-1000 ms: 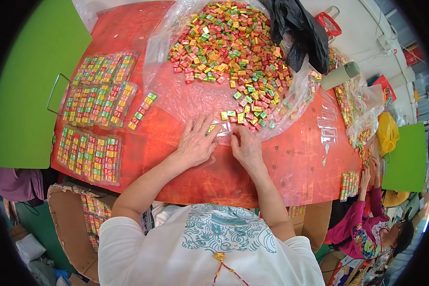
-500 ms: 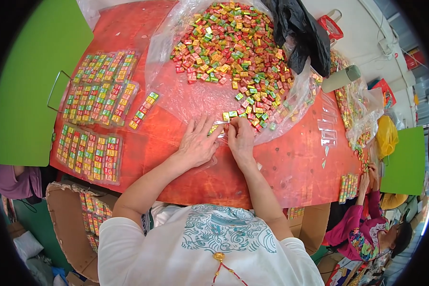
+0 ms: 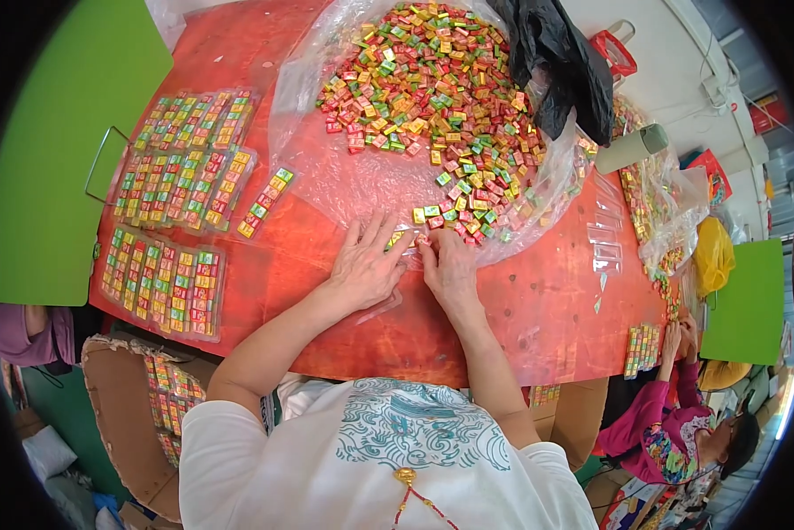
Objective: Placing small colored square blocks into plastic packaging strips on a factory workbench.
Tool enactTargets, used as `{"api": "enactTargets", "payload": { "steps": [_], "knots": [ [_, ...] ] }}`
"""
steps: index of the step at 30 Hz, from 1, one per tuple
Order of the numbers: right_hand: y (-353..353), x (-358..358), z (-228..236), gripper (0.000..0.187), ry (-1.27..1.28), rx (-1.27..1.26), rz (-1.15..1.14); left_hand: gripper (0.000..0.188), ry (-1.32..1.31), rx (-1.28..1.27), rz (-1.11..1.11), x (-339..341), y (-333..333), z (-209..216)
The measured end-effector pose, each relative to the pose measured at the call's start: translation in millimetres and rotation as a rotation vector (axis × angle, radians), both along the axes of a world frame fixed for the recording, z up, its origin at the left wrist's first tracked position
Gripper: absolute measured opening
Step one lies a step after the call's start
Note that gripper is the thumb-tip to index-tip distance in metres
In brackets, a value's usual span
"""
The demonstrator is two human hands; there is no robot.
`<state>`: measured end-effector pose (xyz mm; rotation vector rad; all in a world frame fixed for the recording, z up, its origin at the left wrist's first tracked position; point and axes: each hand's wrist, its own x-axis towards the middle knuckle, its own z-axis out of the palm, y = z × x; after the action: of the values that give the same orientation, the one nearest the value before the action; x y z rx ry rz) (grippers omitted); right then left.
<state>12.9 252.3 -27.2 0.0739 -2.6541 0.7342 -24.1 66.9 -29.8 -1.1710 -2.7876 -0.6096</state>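
Both hands rest at the near edge of a clear plastic sheet (image 3: 344, 177) heaped with small coloured candies (image 3: 432, 97). The left hand (image 3: 362, 265) lies flat, fingers spread; the right hand (image 3: 448, 269) pinches candies there. Filled clear packets (image 3: 163, 283) lie to the left.

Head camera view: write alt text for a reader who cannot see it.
A person's left hand and right hand meet at the near edge of a heap of small, colourful wrapped candies on clear plastic sheeting over a red table. Filled clear candy packs lie to the left.
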Motion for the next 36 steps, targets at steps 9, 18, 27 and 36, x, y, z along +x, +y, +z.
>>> {"api": "enactTargets", "payload": {
  "steps": [9,18,27,36],
  "knots": [
    [-10.3,-12.3,11.0,0.022,-0.108,0.039,-0.108,0.065,0.004,0.006,0.022,0.4,0.8,-2.2],
    [-1.9,-4.6,5.1,0.018,-0.066,0.061,-0.032,0.066,0.024,0.0,-0.007,-0.1,1.0,-3.1],
    [-4.1,-11.7,6.3,0.015,-0.017,0.174,-0.007,0.075,-0.107,0.067,0.031,-0.4,-0.7,6.3],
    [12.6,-16.5,-5.2,0.015,-0.019,-0.122,0.026,0.05,-0.6,0.717,0.191,-26.9,-50.3,25.0]
  ]
}}
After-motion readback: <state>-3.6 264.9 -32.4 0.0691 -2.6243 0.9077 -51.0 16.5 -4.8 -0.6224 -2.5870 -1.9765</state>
